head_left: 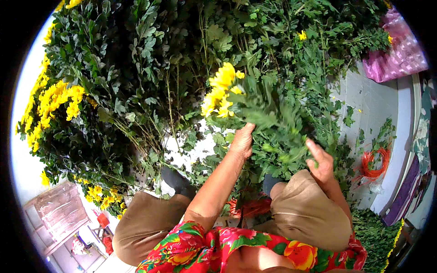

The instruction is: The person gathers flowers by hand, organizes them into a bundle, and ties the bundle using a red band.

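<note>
My left hand [243, 141] grips a bunch of yellow chrysanthemums [221, 91] just below its blurred green foliage [277, 123], the flower heads pointing up and to the left. My right hand [319, 161] is at the lower right edge of that foliage, its fingers apart and the index finger stretched toward the leaves. Cut stems and leaves [173, 104] lie piled beyond both hands, with more yellow flower heads [59, 102] at the left.
A coil of orange strands [374, 164] lies at the right, below pink patterned fabric [391, 50]. More orange strands [234, 207] lie between my bent knees [305, 204]. A pale step or ledge [403, 127] runs along the right. Red objects [103, 219] stand at lower left.
</note>
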`<action>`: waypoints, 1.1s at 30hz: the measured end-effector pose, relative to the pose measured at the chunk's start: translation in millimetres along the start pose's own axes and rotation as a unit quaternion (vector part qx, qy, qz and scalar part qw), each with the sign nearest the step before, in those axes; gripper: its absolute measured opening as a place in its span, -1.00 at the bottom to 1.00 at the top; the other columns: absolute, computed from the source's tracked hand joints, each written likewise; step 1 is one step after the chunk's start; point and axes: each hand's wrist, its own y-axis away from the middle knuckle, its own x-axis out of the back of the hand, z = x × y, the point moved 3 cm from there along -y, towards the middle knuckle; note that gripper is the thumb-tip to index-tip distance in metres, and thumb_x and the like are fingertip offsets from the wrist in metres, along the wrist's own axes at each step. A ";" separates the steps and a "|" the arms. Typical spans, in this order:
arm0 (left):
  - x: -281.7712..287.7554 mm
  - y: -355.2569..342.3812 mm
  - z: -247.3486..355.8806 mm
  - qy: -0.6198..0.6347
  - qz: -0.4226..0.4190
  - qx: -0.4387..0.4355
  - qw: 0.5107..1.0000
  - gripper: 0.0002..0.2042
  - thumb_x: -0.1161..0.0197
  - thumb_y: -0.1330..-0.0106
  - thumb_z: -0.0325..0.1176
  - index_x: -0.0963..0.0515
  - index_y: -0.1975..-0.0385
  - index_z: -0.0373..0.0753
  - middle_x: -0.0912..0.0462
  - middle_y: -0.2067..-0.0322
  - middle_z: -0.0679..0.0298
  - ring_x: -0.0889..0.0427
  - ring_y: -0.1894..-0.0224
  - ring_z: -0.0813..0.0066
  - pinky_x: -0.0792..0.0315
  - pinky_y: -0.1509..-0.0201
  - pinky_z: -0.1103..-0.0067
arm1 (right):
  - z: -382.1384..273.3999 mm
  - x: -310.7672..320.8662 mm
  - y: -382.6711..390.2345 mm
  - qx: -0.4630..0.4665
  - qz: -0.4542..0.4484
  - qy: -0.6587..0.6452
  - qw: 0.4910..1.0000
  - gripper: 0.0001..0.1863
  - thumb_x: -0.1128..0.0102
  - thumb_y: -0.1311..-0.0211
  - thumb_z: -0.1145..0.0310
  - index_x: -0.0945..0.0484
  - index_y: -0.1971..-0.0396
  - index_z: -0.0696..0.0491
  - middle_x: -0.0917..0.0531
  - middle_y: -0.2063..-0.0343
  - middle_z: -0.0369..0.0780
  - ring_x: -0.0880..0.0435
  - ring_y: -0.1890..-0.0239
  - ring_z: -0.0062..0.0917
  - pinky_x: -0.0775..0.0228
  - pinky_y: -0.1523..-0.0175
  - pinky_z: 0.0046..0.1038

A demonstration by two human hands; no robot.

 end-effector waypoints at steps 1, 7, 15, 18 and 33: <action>-19.5 11.0 8.6 -0.020 -0.005 -0.007 1.000 -0.56 -0.32 -0.29 -0.15 -0.50 -0.07 -0.24 -0.62 0.01 0.25 -0.57 -0.06 0.39 -0.43 -0.22 0.36 | 3.8 -9.9 4.3 0.003 0.004 -0.042 0.999 -0.36 -0.14 -0.03 0.64 -0.45 -0.22 0.05 -0.57 0.30 -0.07 -0.56 0.37 -0.22 -0.47 0.16 -0.31; -17.0 12.9 -0.8 -0.001 -0.042 -0.058 0.997 -0.63 -0.27 -0.34 -0.09 -0.52 0.03 -0.22 -0.63 0.16 0.28 -0.60 0.04 0.40 -0.49 -0.13 0.33 | 30.4 -38.6 19.3 -0.028 -0.059 0.062 0.996 -0.24 -0.28 0.01 0.58 -0.41 -0.28 -0.23 -0.54 0.37 -0.14 -0.52 0.52 -0.29 -0.49 0.38 -0.43; 11.0 13.6 -11.6 0.035 -0.033 -0.051 0.998 -0.58 -0.30 -0.30 0.04 -0.48 0.01 -0.08 -0.64 0.16 0.30 -0.60 0.07 0.37 -0.47 -0.12 0.32 | 30.4 -51.7 15.4 -0.004 -0.056 0.138 0.989 -0.15 -0.18 0.05 0.73 -0.40 -0.29 -0.28 -0.52 0.35 -0.18 -0.50 0.54 -0.33 -0.46 0.37 -0.45; 0.8 24.2 -4.7 0.023 -0.054 -0.031 0.998 -0.44 -0.37 -0.25 0.00 -0.43 -0.14 -0.18 -0.61 0.03 0.27 -0.61 0.03 0.32 -0.49 -0.13 0.34 | 26.6 -50.1 12.8 -0.021 -0.139 0.150 0.979 -0.18 -0.17 -0.04 0.60 -0.30 -0.36 -0.29 -0.47 0.43 -0.23 -0.55 0.52 -0.40 -0.48 0.37 -0.45; -17.2 21.2 10.3 -0.012 0.059 -0.003 0.998 -0.72 -0.33 -0.15 -0.22 -0.56 0.19 -0.17 -0.65 0.20 0.25 -0.63 0.14 0.25 -0.53 -0.01 0.24 | 193.1 23.0 -92.1 -0.309 0.203 0.098 0.924 -0.63 -0.27 -0.13 0.40 -0.55 0.02 0.11 -0.60 0.19 -0.09 -0.59 0.14 -0.09 -0.44 0.03 -0.21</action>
